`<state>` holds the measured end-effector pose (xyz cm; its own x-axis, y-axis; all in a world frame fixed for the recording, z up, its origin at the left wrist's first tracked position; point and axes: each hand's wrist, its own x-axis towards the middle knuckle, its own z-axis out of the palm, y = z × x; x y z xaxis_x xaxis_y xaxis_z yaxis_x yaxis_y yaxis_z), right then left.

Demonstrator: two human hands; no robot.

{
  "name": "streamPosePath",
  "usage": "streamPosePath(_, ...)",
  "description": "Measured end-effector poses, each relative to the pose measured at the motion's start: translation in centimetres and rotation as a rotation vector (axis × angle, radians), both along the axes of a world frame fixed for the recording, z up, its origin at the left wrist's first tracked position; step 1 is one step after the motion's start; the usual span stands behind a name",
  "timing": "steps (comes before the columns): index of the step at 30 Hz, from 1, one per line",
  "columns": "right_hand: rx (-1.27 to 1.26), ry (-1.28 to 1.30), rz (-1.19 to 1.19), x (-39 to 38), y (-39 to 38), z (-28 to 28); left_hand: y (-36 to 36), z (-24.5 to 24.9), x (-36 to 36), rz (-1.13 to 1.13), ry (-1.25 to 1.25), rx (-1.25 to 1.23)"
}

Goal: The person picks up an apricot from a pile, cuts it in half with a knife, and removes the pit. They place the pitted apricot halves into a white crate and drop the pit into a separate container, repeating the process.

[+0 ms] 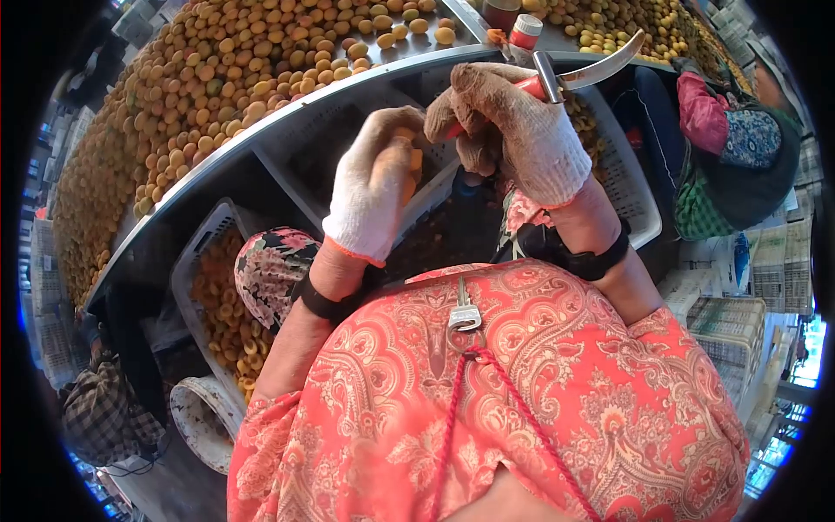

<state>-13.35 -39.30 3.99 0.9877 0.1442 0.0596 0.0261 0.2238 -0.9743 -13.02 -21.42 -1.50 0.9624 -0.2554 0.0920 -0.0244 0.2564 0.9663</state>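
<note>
My left hand (372, 187), in a white glove with soiled fingers, is closed around an orange apricot (410, 174), partly hidden by its fingers. My right hand (526, 130), in a brown-stained glove, grips the red handle of a curved knife (604, 71). The knife's silver blade points up and right, away from my left hand. Both hands are raised in front of my chest, their fingertips close together, above the dark space between the crates.
Whole apricots (252, 52) cover the metal table (287, 109) ahead. A white crate (187, 283) of apricot halves stands at left, near a dirty white bucket (204, 418). A red-and-white container (524, 33) sits on the table edge. Co-workers (739, 139) are on both sides.
</note>
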Motion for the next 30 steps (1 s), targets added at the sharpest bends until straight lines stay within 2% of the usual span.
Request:
streamPosePath(2,-0.241,0.055,0.008,0.0,0.4,0.6,0.3,-0.5,0.5,-0.068,-0.039,0.255)
streamPosePath(3,-0.196,0.007,0.037,0.0,0.8,0.2,0.1,-0.9,0.9,-0.026,-0.095,0.337)
streamPosePath(7,-0.240,-0.027,-0.010,0.7,0.8,-0.1,0.5,-1.0,1.5,-0.089,0.125,0.054)
streamPosePath(8,-0.130,0.025,0.024,1.3,0.4,-0.7,0.4,-0.8,1.5,-0.090,0.130,0.055)
streamPosePath(9,-0.020,0.074,0.057,1.8,0.1,-1.3,0.1,-0.5,1.3,-0.058,0.135,-0.046)
streamPosePath(10,-0.018,0.077,0.057,2.4,0.0,-2.0,0.0,-0.3,1.3,-0.026,0.139,-0.146)
streamPosePath(11,0.170,0.170,0.062,2.9,-0.1,-2.9,1.2,-0.3,1.6,-0.185,0.278,-0.193)
streamPosePath(12,0.359,0.262,0.065,3.3,-0.1,-3.9,1.1,-1.0,1.8,-0.184,0.281,-0.194)
streamPosePath(13,0.474,0.272,0.094,3.8,0.2,-4.8,0.8,-2.0,2.3,-0.181,0.357,-0.300)
streamPosePath(14,0.472,0.266,0.099,4.1,0.5,-5.2,0.6,-2.5,2.8,-0.177,0.426,-0.407)
streamPosePath(15,0.473,0.313,0.028,4.3,1.0,-5.5,0.6,-2.4,2.6,-0.065,0.154,0.048)
streamPosePath(16,0.475,0.361,-0.044,4.5,1.4,-5.8,0.5,-2.7,2.7,-0.061,0.148,0.050)
streamPosePath(18,0.629,0.446,-0.125,5.2,2.5,-6.8,0.4,-3.7,3.8,-0.251,0.657,-0.773)
streamPosePath(20,0.736,0.446,-0.108,6.4,2.7,-8.6,0.4,-4.7,4.6,-0.259,0.687,-0.774)
streamPosePath(21,0.736,0.441,-0.098,6.7,3.0,-8.6,0.4,-5.0,4.9,-0.184,0.726,-0.751)
streamPosePath(23,0.660,0.349,-0.255,7.1,3.7,-8.7,0.2,-5.7,5.0,-0.043,0.754,-0.701)
streamPosePath(24,0.665,0.340,-0.246,7.4,3.6,-9.0,0.4,-5.9,5.1,-0.041,0.741,-0.697)
streamPosePath(26,0.234,0.101,-0.116,8.1,3.1,-11.0,1.0,-5.7,5.4,0.107,0.824,-0.534)
streamPosePath(27,-0.019,-0.266,-0.027,8.5,3.3,-12.6,0.7,-4.9,5.1,0.163,0.828,-0.457)
streamPosePath(28,-0.364,-0.360,-0.024,7.3,3.7,-11.4,0.5,-4.3,5.0,0.224,0.874,-0.350)
streamPosePath(30,-0.718,-0.669,-0.105,6.3,4.1,-10.6,0.2,-5.4,4.8,0.234,0.690,-0.356)
